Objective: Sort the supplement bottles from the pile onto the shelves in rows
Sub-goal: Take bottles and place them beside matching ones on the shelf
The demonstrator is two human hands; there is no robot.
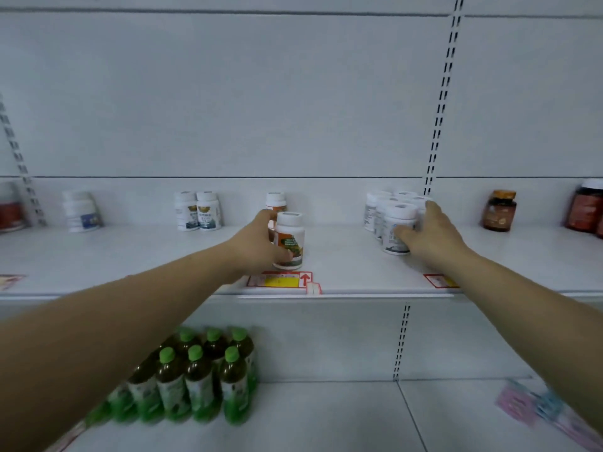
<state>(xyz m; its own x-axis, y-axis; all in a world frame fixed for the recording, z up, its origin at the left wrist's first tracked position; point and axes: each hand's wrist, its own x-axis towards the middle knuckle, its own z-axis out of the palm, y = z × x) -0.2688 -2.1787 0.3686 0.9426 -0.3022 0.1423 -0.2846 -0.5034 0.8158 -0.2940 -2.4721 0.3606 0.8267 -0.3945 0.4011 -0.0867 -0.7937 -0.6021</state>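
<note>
My left hand [257, 243] grips a white supplement bottle with an orange and green label [289, 240], standing upright on the white shelf [342, 256] near its front edge. A matching bottle [275, 200] stands behind it at the back. My right hand [430, 236] holds the front white bottle with a blue-grey label [398, 228], the nearest of a cluster of several white bottles [381, 203]. Both bottles touch the shelf.
The same shelf carries a pair of white bottles [198, 210], stacked white bottles [81, 210] at the left, an amber bottle [500, 210] and dark red jars [585, 210] at the right. Price tags [280, 280] line the edge. Green-capped drink bottles [195, 376] stand below.
</note>
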